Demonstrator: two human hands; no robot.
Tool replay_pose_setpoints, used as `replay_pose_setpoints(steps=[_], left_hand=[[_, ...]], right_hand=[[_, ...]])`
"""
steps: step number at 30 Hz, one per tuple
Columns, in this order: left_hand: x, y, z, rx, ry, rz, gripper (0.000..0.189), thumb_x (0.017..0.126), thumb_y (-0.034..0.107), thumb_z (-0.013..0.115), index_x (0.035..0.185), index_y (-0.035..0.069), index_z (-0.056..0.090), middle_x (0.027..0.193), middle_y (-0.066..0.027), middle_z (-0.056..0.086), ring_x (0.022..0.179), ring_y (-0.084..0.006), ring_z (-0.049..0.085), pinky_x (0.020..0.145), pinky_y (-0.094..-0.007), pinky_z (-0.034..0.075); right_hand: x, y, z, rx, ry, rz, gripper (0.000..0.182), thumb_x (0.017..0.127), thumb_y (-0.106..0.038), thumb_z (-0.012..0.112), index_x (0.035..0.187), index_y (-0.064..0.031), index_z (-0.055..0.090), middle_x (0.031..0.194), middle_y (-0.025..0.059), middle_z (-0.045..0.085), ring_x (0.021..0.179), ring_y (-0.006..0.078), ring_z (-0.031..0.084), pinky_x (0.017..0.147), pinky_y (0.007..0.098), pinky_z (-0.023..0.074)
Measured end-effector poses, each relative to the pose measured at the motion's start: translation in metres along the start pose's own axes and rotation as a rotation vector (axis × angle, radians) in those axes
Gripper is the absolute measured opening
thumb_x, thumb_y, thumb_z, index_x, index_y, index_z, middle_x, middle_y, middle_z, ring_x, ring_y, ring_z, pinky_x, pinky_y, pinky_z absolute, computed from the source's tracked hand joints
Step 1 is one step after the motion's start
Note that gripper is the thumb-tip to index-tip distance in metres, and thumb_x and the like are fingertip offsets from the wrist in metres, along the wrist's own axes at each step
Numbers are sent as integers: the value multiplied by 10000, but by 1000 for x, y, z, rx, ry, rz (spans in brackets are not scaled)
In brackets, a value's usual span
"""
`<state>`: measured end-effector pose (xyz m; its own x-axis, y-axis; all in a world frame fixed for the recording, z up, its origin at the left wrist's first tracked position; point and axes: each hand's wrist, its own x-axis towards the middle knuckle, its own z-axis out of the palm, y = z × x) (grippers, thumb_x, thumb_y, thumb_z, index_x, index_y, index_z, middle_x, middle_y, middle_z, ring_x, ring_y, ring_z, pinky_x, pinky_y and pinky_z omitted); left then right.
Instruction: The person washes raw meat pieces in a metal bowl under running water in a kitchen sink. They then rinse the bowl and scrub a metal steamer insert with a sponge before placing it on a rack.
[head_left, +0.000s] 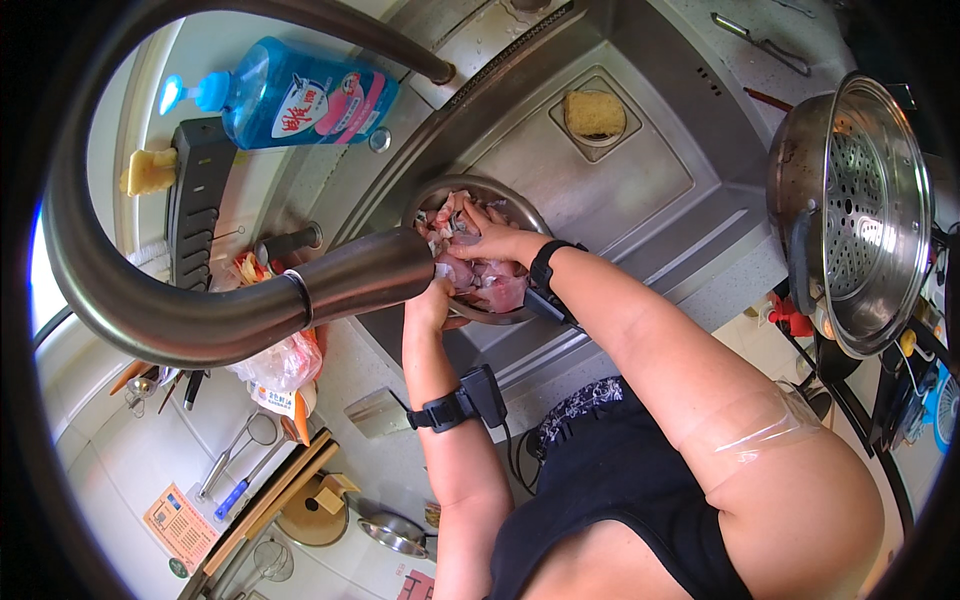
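Observation:
A round stainless steel bowl (534, 212) holding pieces of raw meat (501, 291) sits in the near part of the steel sink (660, 169). My right hand (491, 236) lies on the meat from the right, its fingers spread into the pieces. At the bowl's lower left rim is my left hand (435, 304), thumb over the rim; its other fingers are mostly hidden under or behind the bowl. A thick pull-out tap (367, 270) hangs over the bowl's left side and covers part of it. Whether water is running cannot be told.
A yellow sponge-like pad (595, 114) lies on the drain. Left of the sink stands a blue pump bottle of dish soap (315, 97). A steel steamer pot (799, 150) rests on the right counter, near a peeler (757, 43). A cleaver-like metal blade (377, 412) lies on the near left counter.

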<state>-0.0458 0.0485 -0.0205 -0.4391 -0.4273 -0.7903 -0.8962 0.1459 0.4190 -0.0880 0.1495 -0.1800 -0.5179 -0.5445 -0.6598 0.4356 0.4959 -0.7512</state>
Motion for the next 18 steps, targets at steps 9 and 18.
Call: replay_pose_setpoints(steps=[9,18], left_hand=[[6,5,-2,60,-77,38,740,614,15,462,1321,135,279,1007,-170,537,718,-334,626,444,-460,541],[2,15,4,223,23,64,508,678,112,501,1171,-5,473,973,-176,584,690,-287,638,486,-375,553]], right_hand=[[-12,-7,-9,75,-24,-11,1163,614,-697,626,1444,-232,-42,1487,211,13,1363,406,43,1085,474,125],[-9,-3,-13,163,-31,-73,1158,622,-691,630,1444,-224,-40,1477,235,36,1363,400,63,1082,449,167]])
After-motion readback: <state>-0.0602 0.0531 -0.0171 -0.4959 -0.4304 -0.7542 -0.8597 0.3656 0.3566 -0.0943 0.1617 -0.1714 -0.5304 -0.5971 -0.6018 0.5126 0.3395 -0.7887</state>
